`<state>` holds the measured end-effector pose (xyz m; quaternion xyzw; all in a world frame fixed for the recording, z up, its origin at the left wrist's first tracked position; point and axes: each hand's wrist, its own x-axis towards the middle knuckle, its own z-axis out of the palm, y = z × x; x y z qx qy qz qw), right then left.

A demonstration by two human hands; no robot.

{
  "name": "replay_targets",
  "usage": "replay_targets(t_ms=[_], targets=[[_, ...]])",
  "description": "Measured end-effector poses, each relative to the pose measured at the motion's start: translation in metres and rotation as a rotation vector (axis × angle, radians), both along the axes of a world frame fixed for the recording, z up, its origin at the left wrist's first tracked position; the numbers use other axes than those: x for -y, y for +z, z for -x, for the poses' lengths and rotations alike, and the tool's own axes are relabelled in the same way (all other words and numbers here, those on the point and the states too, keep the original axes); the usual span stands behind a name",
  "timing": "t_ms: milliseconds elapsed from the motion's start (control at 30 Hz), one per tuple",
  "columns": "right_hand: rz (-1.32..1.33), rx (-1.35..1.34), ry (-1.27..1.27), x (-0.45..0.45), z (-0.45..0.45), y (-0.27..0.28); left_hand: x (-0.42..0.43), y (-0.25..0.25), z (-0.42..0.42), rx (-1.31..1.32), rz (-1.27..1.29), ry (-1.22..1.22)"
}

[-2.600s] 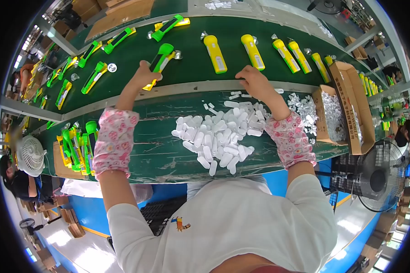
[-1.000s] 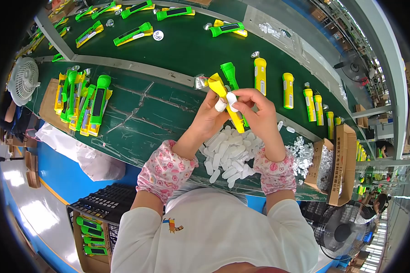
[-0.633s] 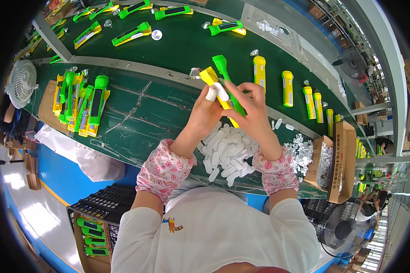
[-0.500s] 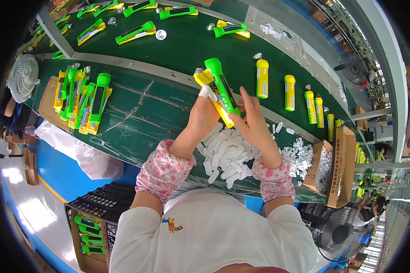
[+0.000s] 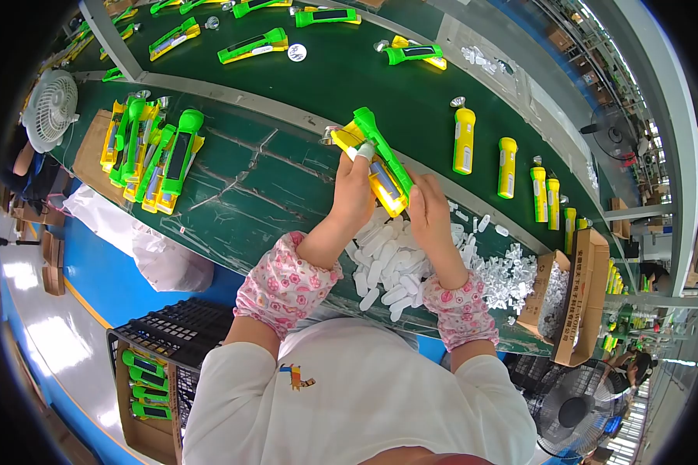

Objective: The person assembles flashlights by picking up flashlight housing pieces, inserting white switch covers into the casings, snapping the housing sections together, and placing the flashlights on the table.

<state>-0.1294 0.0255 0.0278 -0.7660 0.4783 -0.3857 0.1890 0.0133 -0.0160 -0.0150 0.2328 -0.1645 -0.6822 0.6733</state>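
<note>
Between my hands is a flashlight whose yellow shell half (image 5: 388,200) and green shell half (image 5: 368,123) sit apart at an angle, with inner parts showing between them. My left hand (image 5: 352,194), a white wrap on one finger, grips the yellow half from the left. On the right, my right hand (image 5: 430,208) has its fingers closed at the lower end of the green half. A silvery reflector (image 5: 328,136) sticks out beside the yellow half's upper end. White oblong plastic pieces (image 5: 388,260) lie heaped below my hands.
More green-and-yellow flashlights (image 5: 182,151) are piled at the left. Beyond a metal rail, a green belt (image 5: 349,70) carries flashlights, some fully yellow (image 5: 464,139). Small clear parts (image 5: 512,275) lie at right beside a cardboard box (image 5: 589,298). A white fan (image 5: 52,111) stands far left.
The flashlight has turned so its open inside faces me more. My right hand has gone from spread fingers to closing on the green half. The whole view has shifted slightly.
</note>
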Motion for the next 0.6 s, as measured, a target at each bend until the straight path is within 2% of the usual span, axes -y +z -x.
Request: replay_targets(t_ms=[133,233,333,500,533,567,600], targets=[[-0.017,-0.078,-0.026,-0.002,0.000,-0.002,-0.001,0.001,-0.005,0.024,-0.030,-0.010],[0.019,-0.131,-0.004,-0.005,-0.001,-0.003,0.006,-0.013,-0.009,-0.256,0.083,-0.132],[0.005,-0.133,-0.004,-0.010,-0.005,-0.006,-0.005,0.003,-0.005,-0.184,0.003,-0.144],[0.032,-0.099,0.043,-0.011,-0.003,-0.016,0.004,0.009,-0.018,0.136,0.105,-0.070],[0.064,-0.132,0.048,-0.014,-0.005,-0.016,0.008,0.020,-0.032,0.053,0.047,-0.092],[0.095,-0.166,0.050,-0.017,-0.007,-0.016,0.013,0.015,-0.045,0.085,0.066,-0.104],[-0.005,-0.138,0.123,-0.023,-0.009,-0.009,0.012,0.016,-0.047,0.104,0.079,-0.107]])
